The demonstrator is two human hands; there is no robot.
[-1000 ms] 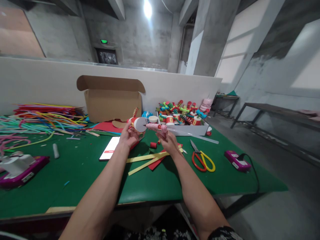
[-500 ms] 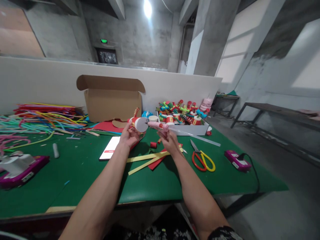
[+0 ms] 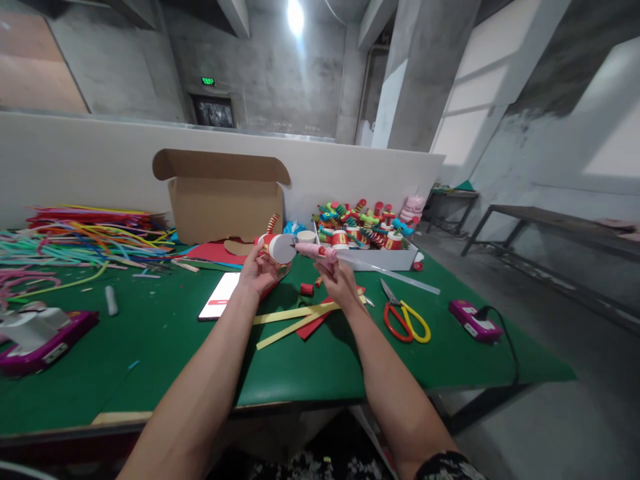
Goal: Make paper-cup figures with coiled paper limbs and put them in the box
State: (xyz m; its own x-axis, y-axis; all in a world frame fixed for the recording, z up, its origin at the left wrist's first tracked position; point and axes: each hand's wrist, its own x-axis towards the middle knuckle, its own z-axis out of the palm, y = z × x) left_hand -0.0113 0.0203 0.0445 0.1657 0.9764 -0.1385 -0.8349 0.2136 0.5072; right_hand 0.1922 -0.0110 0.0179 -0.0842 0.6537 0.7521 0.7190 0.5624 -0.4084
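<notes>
My left hand (image 3: 259,272) is closed around a red and white paper cup (image 3: 282,249), tipped so its pale round end faces right. A striped springy piece (image 3: 273,224) sticks up from behind the cup. In my right hand (image 3: 339,279) is a pink glue gun (image 3: 316,251), with a long clear glue stick (image 3: 400,277) trailing from its back. The gun's tip is at the edge of the cup's round end; whether it touches, I cannot tell. Below my hands lie yellow paper strips (image 3: 290,315), a red sheet (image 3: 311,327) and a small red roll (image 3: 307,289).
Scissors (image 3: 406,320) with red and yellow handles lie right of my arm, near a purple power strip (image 3: 475,321). A white box (image 3: 385,259) of colourful crafts stands behind. Leftward are a phone-like white slab (image 3: 219,297), a cardboard box (image 3: 227,207) and heaped pipe cleaners (image 3: 95,233).
</notes>
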